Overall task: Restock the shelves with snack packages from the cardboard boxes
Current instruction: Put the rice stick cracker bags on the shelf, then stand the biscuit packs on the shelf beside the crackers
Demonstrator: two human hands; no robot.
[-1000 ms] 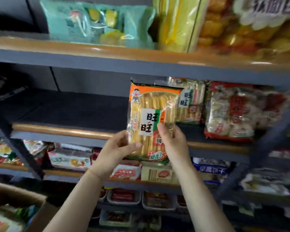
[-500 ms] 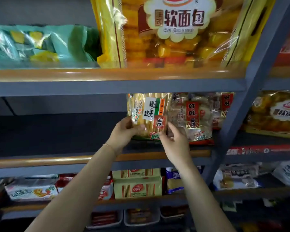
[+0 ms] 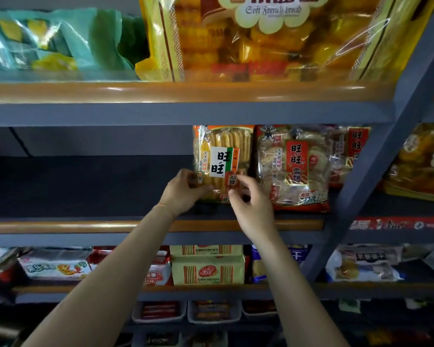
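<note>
An orange-topped rice cracker package (image 3: pixel 223 146) with a white and green label stands upright on the middle shelf (image 3: pixel 85 226), just under the shelf above. My left hand (image 3: pixel 183 191) grips its lower left corner. My right hand (image 3: pixel 253 204) pinches its lower front edge with curled fingers. The package's right side touches a red-labelled rice cracker bag (image 3: pixel 293 166). No cardboard box is in view.
The middle shelf left of the package is a dark bare board. A big yellow soft bread bag (image 3: pixel 273 38) and teal bags (image 3: pixel 55 41) fill the top shelf. A slanted grey post (image 3: pixel 376 161) stands to the right. Yellow biscuit boxes (image 3: pixel 208 270) sit on the shelf below.
The package has gone from held in front of the shelf to standing deep on it beside the red-labelled bag. Both hands moved in with it, and my view rose.
</note>
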